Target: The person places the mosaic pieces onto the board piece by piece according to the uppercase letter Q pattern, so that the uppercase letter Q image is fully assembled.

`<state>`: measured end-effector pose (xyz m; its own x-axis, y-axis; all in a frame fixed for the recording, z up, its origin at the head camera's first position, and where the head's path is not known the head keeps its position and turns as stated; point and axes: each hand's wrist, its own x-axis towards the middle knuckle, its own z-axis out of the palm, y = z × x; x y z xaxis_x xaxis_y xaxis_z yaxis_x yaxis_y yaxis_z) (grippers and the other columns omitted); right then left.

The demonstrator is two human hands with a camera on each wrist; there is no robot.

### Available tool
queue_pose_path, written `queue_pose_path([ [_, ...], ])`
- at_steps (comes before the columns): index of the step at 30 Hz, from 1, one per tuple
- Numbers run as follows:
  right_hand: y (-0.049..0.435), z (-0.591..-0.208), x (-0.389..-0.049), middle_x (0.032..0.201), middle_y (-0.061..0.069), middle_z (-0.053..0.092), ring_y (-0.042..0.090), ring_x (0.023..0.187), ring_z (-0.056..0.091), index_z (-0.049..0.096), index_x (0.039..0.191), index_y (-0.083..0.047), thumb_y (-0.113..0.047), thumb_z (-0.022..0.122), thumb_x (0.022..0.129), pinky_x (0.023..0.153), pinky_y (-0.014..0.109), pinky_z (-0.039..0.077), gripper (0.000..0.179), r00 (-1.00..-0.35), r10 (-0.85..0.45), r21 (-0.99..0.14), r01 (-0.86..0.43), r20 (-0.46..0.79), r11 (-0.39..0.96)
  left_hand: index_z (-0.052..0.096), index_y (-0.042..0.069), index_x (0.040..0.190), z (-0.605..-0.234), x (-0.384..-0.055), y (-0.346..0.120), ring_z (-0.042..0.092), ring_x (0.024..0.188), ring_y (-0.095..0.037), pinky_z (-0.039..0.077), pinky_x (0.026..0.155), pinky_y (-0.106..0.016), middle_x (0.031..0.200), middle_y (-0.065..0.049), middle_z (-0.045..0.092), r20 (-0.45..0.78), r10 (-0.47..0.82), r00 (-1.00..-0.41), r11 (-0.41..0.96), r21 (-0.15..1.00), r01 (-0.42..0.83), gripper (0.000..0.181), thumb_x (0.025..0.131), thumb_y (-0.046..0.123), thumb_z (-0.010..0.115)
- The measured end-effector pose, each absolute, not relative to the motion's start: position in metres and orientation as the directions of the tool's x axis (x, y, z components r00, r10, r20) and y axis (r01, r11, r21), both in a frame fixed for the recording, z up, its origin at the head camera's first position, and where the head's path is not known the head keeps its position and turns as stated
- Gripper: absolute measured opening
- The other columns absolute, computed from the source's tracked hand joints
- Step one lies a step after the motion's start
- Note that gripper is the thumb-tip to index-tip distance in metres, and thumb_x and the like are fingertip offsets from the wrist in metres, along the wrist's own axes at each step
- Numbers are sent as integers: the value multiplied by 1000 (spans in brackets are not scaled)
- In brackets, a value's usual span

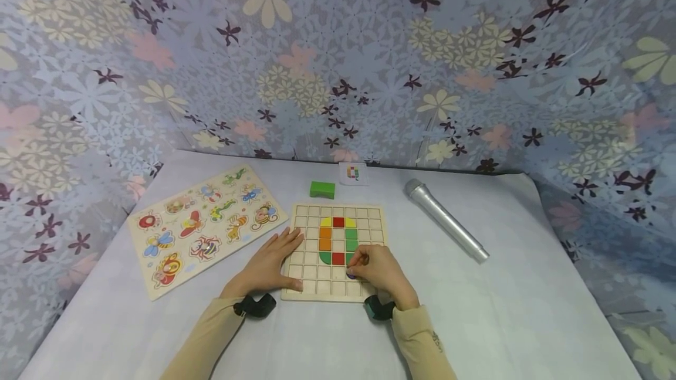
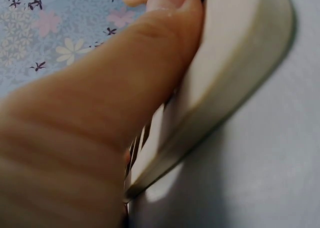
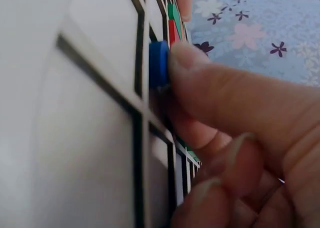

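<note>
A wooden grid board (image 1: 311,289) lies on the table, with red, yellow, orange and green tiles forming a ring in its cells. My right hand (image 1: 376,265) pinches a small blue tile (image 3: 159,63) between thumb and fingers at the board, just below the ring's lower right corner. In the right wrist view the tile stands at a grid cell; whether it is seated cannot be told. My left hand (image 1: 270,263) rests on the board's left edge with fingers spread. The left wrist view shows its thumb (image 2: 145,52) on the board's rim.
Left of the board lies an insect puzzle board (image 1: 185,271). Behind the grid board are a green block (image 1: 322,189) and a small pattern card (image 1: 352,174). A silver microphone (image 1: 446,219) lies to the right. A flowered cloth (image 1: 338,63) hangs behind the table.
</note>
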<state>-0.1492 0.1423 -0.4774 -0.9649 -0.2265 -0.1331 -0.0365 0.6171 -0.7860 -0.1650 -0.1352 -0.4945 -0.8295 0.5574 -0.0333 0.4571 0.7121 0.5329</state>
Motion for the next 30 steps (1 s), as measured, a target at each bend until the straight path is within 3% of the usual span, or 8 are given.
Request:
queue_pose_path([
  [9, 141, -478, -151, 73, -1, 66, 10, 64, 55, 69, 81, -13, -9, 76, 81, 58, 20, 45, 8, -961, -263, -806, -89, -84, 585, 31, 5, 151, -498, -160, -144, 15, 150, -35, 14, 123, -53, 161, -12, 22, -22, 538, -843, 724, 525, 448, 110, 67, 55, 80],
  [15, 167, -465, -158, 86, 3, 71, 13, 69, 57, 71, 94, -11, -13, 71, 87, 58, 20, 45, 8, -987, -152, -791, -132, 51, 597, 30, 5, 152, -496, -159, -140, 14, 151, -35, 13, 123, -53, 162, -12, 21, -36, 537, -843, 729, 523, 442, 108, 69, 55, 79],
  [17, 181, -461, -157, 98, 5, 72, 17, 79, 61, 70, 104, -11, -19, 72, 87, 62, 26, 50, 19, -979, -134, -705, -202, 151, 680, 32, 4, 151, -490, -158, -138, 18, 150, -35, 16, 123, -53, 161, -12, 23, -47, 534, -844, 743, 503, 442, 104, 72, 54, 78],
  [20, 209, -458, -149, 123, 11, 65, 31, 105, 60, 62, 123, -10, -33, 76, 81, 83, 43, 53, 50, -939, -175, -464, -301, 296, 833, 41, 7, 147, -478, -157, -134, 31, 145, -36, 22, 121, -55, 155, -13, 37, 12, 502, -865, 792, 394, 466, 91, 75, 49, 77],
  [22, 227, -459, -141, 140, 16, 53, 39, 124, 49, 52, 137, -10, -45, 74, 80, 97, 56, 45, 71, -922, -199, -309, -306, 333, 900, 49, 10, 142, -469, -159, -135, 36, 142, -36, 24, 119, -56, 151, -13, 44, 126, 454, -882, 842, 262, 471, 84, 75, 50, 77],
  [24, 241, -459, -136, 151, 19, 39, 44, 136, 36, 40, 147, -13, -55, 68, 81, 108, 62, 33, 83, -924, -194, -245, -282, 329, 928, 53, 15, 140, -461, -160, -140, 34, 143, -37, 21, 120, -59, 149, -14, 46, 255, 373, -892, 895, 154, 418, 81, 74, 54, 76],
  [27, 256, -454, -133, 159, 19, 24, 43, 147, 19, 25, 155, -22, -64, 55, 87, 116, 66, 16, 85, -947, -138, -231, -209, 289, 950, 49, 19, 143, -452, -162, -149, 19, 148, -41, 11, 119, -65, 156, -16, 35, 357, 263, -896, 945, 91, 314, 85, 75, 67, 66],
  [30, 266, -451, -133, 163, 18, 12, 43, 150, 7, 16, 156, -29, -68, 47, 89, 117, 69, 3, 83, -957, -101, -222, -165, 270, 961, 39, 22, 149, -448, -161, -158, -1, 151, -42, 2, 116, -71, 162, -16, 18, 324, 192, -926, 967, 100, 235, 93, 79, 83, 43],
])
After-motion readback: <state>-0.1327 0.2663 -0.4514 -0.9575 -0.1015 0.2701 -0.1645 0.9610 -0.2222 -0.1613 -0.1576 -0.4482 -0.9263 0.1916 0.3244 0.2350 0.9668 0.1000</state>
